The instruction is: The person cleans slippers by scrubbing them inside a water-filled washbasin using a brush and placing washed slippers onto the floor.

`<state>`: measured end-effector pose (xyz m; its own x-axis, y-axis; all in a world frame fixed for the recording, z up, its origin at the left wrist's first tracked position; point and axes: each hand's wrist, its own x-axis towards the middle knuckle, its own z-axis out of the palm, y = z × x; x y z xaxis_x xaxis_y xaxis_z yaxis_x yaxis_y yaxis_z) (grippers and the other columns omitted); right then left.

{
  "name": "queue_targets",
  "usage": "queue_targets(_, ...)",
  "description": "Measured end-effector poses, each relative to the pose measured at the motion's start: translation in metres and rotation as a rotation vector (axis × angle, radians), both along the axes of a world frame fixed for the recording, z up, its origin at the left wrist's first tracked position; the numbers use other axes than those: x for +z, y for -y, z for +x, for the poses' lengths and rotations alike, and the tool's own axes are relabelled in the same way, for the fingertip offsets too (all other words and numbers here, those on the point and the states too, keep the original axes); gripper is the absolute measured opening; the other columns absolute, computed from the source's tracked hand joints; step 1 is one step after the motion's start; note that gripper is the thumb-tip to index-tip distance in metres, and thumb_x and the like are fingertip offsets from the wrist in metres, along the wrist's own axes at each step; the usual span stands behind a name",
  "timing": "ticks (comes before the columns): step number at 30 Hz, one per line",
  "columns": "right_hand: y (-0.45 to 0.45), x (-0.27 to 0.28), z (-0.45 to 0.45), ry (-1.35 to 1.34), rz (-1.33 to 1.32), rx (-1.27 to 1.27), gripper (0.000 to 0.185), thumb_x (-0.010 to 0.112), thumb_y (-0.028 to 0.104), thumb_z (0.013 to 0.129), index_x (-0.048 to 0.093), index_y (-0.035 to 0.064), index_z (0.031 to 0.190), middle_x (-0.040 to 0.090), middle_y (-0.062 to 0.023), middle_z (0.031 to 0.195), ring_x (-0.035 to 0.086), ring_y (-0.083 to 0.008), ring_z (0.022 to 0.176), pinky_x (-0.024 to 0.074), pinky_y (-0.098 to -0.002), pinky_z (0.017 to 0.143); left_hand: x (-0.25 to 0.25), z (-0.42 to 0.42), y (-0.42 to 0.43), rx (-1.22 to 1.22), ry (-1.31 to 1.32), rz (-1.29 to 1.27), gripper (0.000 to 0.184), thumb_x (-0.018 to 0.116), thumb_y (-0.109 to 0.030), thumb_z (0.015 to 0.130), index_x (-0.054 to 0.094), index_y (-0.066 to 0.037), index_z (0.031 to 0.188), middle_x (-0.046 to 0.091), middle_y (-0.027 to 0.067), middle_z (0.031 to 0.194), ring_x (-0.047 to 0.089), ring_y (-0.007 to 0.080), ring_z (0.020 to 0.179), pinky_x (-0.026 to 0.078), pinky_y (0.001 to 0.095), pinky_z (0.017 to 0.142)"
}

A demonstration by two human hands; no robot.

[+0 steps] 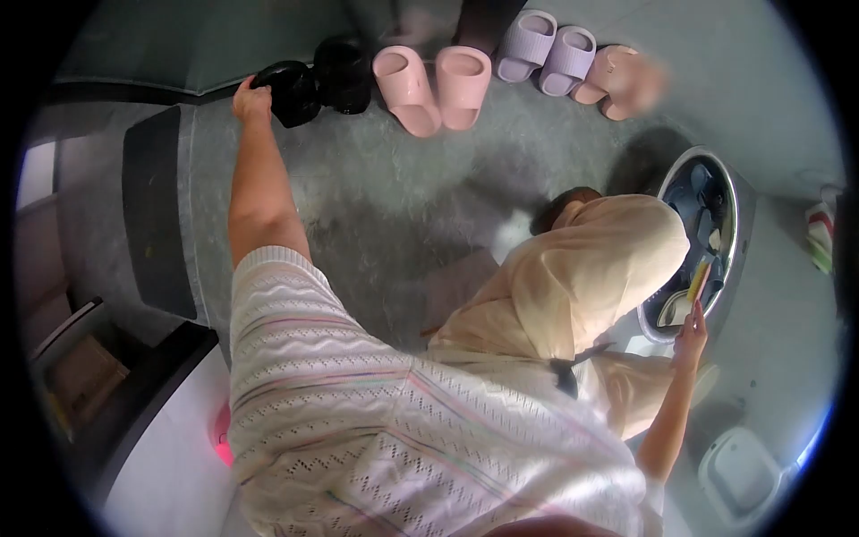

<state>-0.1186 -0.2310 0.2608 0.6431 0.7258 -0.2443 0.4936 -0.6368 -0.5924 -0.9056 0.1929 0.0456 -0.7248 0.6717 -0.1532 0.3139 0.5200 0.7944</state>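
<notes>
My left hand reaches far out to the wall, its fingers closed on the edge of a black slipper. The matching black slipper stands right beside it. In my right hand is a brush with yellowish bristles, held over the near end of a metal basin. Dark slippers lie inside the basin, along with a pale-lined one near the brush. How much water the basin holds is hard to see.
Pink slippers, lilac slippers and peach slippers stand along the wall. A dark mat lies at left, above a dark-edged cabinet. A white plastic basin or stool is at lower right.
</notes>
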Motion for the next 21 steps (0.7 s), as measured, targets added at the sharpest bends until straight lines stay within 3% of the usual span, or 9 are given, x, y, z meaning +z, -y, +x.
queue_targets(3, -0.003, 0.007, -0.012, -0.045, 0.007, -0.051, 0.04, 0.046, 0.011, 0.09, 0.045, 0.0158, 0.129, 0.035, 0.0068, 0.049, 0.026, -0.0017, 0.035, 0.0201, -0.0194, 0.03, -0.014, -0.005, -0.012, -0.022, -0.11, -0.04, 0.046, 0.062, 0.002, 0.074, 0.055, -0.008, 0.118, 0.061, 0.0088, 0.104, 0.057, 0.0175, 0.088, 0.046, 0.027, 0.076)
queue_targets(6, 0.008, 0.004, -0.003, 0.012, -0.023, 0.004, 0.039, 0.046, 0.012, 0.09, 0.045, 0.0157, 0.129, 0.035, 0.007, 0.049, 0.025, -0.0016, 0.036, 0.0201, -0.0193, 0.031, 0.003, 0.009, -0.012, 0.08, 0.082, -0.041, 0.045, 0.067, -0.011, 0.074, 0.055, -0.012, 0.118, 0.06, 0.0102, 0.11, 0.059, 0.0183, 0.096, 0.045, 0.028, 0.084)
queue_targets(9, -0.001, 0.018, -0.028, -0.064, -0.051, -0.186, 0.039, 0.046, 0.012, 0.09, 0.045, 0.0158, 0.129, 0.035, 0.007, 0.048, 0.025, -0.0015, 0.036, 0.0202, -0.0192, 0.031, 0.003, 0.016, -0.015, 0.087, 0.003, -0.027, 0.057, 0.067, -0.018, 0.075, 0.045, -0.01, 0.127, 0.054, 0.0127, 0.119, 0.055, 0.0218, 0.105, 0.041, 0.029, 0.089)
queue_targets(10, -0.002, 0.02, -0.031, -0.051, -0.068, -0.192, 0.039, 0.046, 0.012, 0.09, 0.045, 0.0159, 0.129, 0.034, 0.007, 0.048, 0.026, -0.0015, 0.036, 0.0203, -0.0191, 0.031, 0.001, 0.013, -0.017, 0.007, -0.149, -0.139, 0.063, 0.065, -0.026, 0.078, 0.037, -0.008, 0.132, 0.049, 0.0146, 0.126, 0.049, 0.0248, 0.114, 0.036, 0.0301, 0.095)
queue_targets(13, -0.001, 0.021, -0.029, -0.052, -0.071, -0.183, 0.039, 0.046, 0.012, 0.09, 0.045, 0.0162, 0.129, 0.034, 0.0068, 0.048, 0.026, -0.0015, 0.037, 0.0205, -0.0189, 0.031, -0.01, 0.015, -0.026, 0.005, 0.028, -0.027, 0.061, 0.062, -0.031, 0.08, 0.038, -0.009, 0.132, 0.047, 0.0149, 0.127, 0.045, 0.0257, 0.117, 0.034, 0.0307, 0.098)
queue_targets(14, 0.0, 0.02, -0.028, -0.059, -0.063, -0.178, 0.039, 0.046, 0.012, 0.091, 0.045, 0.0163, 0.129, 0.034, 0.0068, 0.048, 0.026, -0.0015, 0.037, 0.0206, -0.0189, 0.031, -0.011, 0.016, -0.028, -0.043, 0.073, -0.081, 0.065, 0.061, -0.024, 0.083, 0.028, -0.007, 0.137, 0.039, 0.0158, 0.134, 0.042, 0.0281, 0.12, 0.036, 0.0354, 0.095)
queue_targets(18, 0.002, 0.021, -0.026, -0.053, -0.053, -0.153, 0.039, 0.046, 0.012, 0.091, 0.044, 0.0162, 0.13, 0.034, 0.0069, 0.048, 0.026, -0.0015, 0.036, 0.0209, -0.019, 0.031, 0.02, 0.038, -0.009, -0.104, 0.066, -0.129, 0.064, 0.062, -0.025, 0.082, 0.032, -0.006, 0.135, 0.04, 0.0159, 0.133, 0.042, 0.0259, 0.12, 0.035, 0.0328, 0.095)
queue_targets(20, 0.0, 0.022, -0.029, -0.078, -0.036, -0.155, 0.039, 0.046, 0.012, 0.091, 0.044, 0.0153, 0.13, 0.034, 0.0071, 0.048, 0.026, -0.0016, 0.036, 0.0211, -0.0191, 0.032, 0.009, 0.03, -0.008, -0.117, 0.039, -0.123, 0.063, 0.063, -0.026, 0.081, 0.035, -0.006, 0.133, 0.041, 0.0159, 0.132, 0.043, 0.0254, 0.119, 0.035, 0.0321, 0.094)
queue_targets(21, 0.006, 0.017, -0.02, 0.037, -0.043, -0.012, 0.039, 0.046, 0.012, 0.091, 0.044, 0.0154, 0.13, 0.034, 0.0071, 0.048, 0.027, -0.0016, 0.036, 0.0212, -0.0191, 0.032, 0.007, 0.027, -0.007, -0.124, 0.025, -0.12, 0.062, 0.064, -0.027, 0.081, 0.036, -0.006, 0.132, 0.042, 0.0159, 0.131, 0.043, 0.0252, 0.119, 0.036, 0.0317, 0.094)
